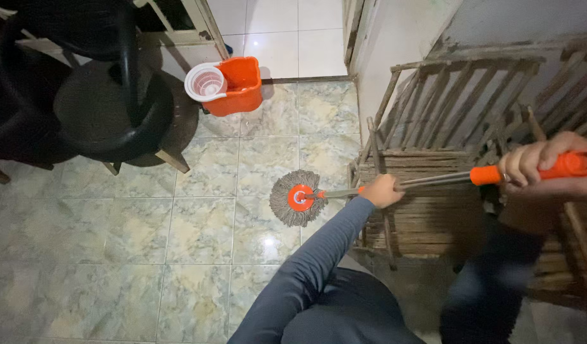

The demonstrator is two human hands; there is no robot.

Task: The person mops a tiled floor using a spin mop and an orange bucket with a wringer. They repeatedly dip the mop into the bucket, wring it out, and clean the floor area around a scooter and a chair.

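Observation:
A round grey string mop head (pixel 294 198) with an orange hub rests flat on the marbled tile floor. Its metal pole (pixel 433 180) runs right and ends in an orange grip. My left hand (pixel 382 190) is closed around the pole low down, close to the mop head. My right hand (pixel 545 167) grips the orange handle end near the right edge, close to the camera and blurred. Both arms wear dark grey sleeves.
An orange mop bucket (pixel 237 85) with a white spinner basket stands at the back by a doorway. Stacked black plastic chairs (pixel 96 95) fill the upper left. Wooden slatted frames (pixel 446 127) lean against the right wall, just beyond the pole.

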